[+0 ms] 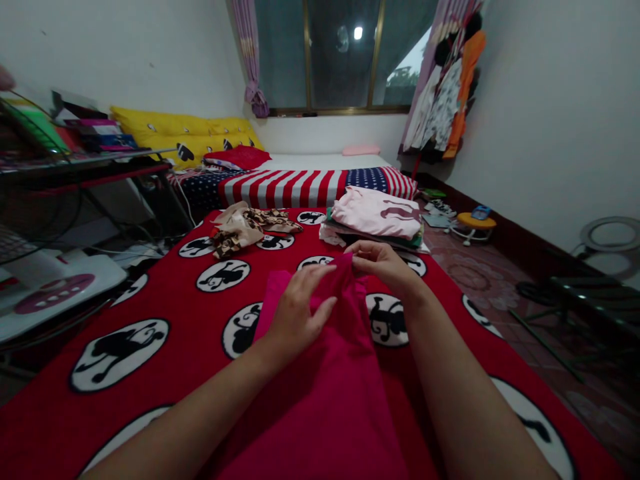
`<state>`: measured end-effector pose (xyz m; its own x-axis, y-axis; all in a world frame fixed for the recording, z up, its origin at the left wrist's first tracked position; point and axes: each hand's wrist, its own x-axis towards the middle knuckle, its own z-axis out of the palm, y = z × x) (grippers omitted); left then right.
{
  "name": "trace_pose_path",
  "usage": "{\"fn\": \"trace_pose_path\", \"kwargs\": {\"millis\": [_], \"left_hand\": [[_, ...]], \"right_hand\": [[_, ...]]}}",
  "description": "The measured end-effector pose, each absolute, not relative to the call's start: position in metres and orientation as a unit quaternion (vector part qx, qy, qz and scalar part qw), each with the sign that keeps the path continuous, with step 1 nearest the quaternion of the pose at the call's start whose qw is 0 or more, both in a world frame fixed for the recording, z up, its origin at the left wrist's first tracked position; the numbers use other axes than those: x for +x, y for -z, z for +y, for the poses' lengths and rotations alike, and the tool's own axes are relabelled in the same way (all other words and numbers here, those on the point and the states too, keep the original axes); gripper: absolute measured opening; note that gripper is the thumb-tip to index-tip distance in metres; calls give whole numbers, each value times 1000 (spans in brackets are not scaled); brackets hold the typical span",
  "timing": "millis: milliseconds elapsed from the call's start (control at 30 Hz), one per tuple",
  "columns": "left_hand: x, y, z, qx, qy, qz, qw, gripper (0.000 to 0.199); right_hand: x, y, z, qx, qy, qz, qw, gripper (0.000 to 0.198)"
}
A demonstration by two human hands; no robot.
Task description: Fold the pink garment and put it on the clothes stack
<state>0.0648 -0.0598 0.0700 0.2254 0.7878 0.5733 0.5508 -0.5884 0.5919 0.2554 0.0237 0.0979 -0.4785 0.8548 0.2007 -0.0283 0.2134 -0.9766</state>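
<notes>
From the camera on my head, I looked down at a magenta garment [330,393] spread flat in front of me on the red blanket [165,373], which was printed with black monkey figures in white ovals. The cloth ran from the bottom edge of the view up between my forearms to its far end, near the middle of the bed.

My left hand [295,313] lay palm down on the garment's upper left part, fingers loosely curled and the thumb stretched out to the right, pressing the fabric rather than gripping it. My right hand [383,261] was closed in a pinch on the garment's far edge, fingertips bunched together with a small fold of the magenta cloth lifted between them. The two hands were near each other, not touching.

Just beyond my right hand sat a stack of folded clothes [375,217] with a pale pink top uppermost, resting at the far right of the blanket. To the left of it, well apart from my hands, lay a crumpled beige and leopard-print garment [247,228]. Behind both was a stars-and-stripes bedspread [300,187], then yellow pillows [185,133] against the wall and a dark window [340,53]. Clothes hung [450,93] at the right by the curtain, and a cluttered desk [75,160] stood at the left.
</notes>
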Motion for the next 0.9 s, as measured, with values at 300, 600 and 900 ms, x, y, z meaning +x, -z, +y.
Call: {"fn": "trace_pose_path", "kwargs": {"millis": [300,600,900], "left_hand": [[46,-98,1,706,-353,456,411,29],[39,-97,-10,642,-440,440,448,37],[66,-75,2,716,-469,488,170,21]], "right_hand": [[252,-120,7,-365,-476,-730,328,31],[253,-131,-6,-387,-427,-810,107,15],[288,-111,11,-499,-459,-733,57,12]]}}
